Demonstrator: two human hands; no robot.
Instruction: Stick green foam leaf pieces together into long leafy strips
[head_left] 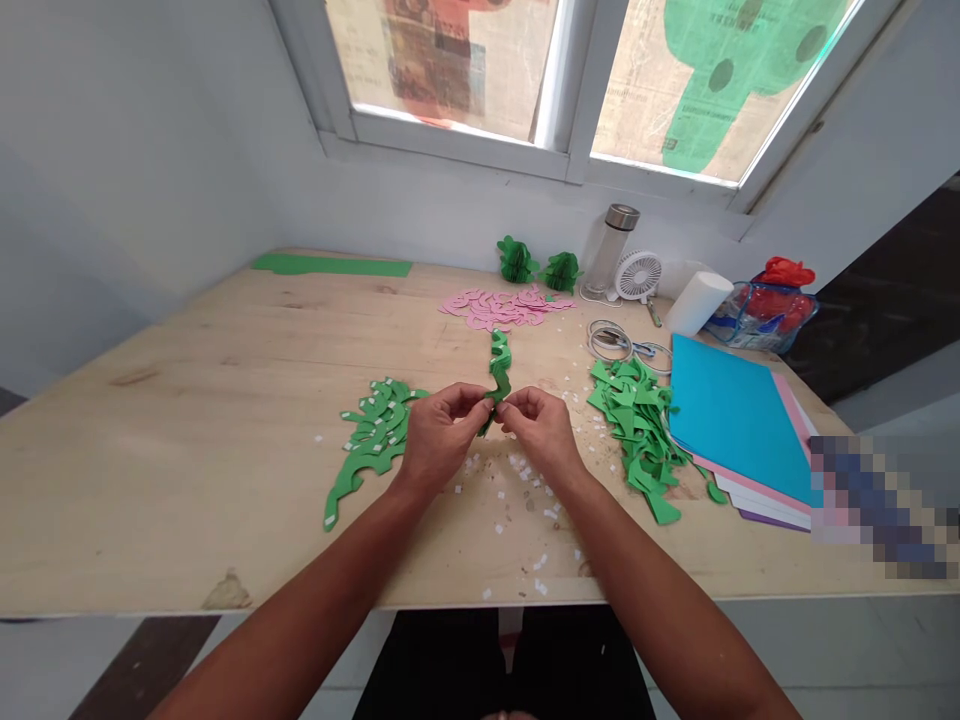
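Note:
A wavy green paper piece [501,378] stands out between my two hands, its far end toward the pink cut-outs. My left hand [448,425] pinches its near end between thumb and fingers. Close on the right, my right hand [541,425] is closed with thumb and fingertips at the same end of the piece. Left of my left hand lies a pile of wavy green pieces [379,425] with small white squares on them. Small white paper bits [500,495] are scattered on the table below my hands.
Green scraps [637,430] lie right of my right hand, beside blue sheets [739,415] and scissors [637,348]. Pink cut-outs [502,306], two green folded paper shapes [517,260], a bottle [607,250], a fan [637,276] and a white roll [699,302] stand farther back.

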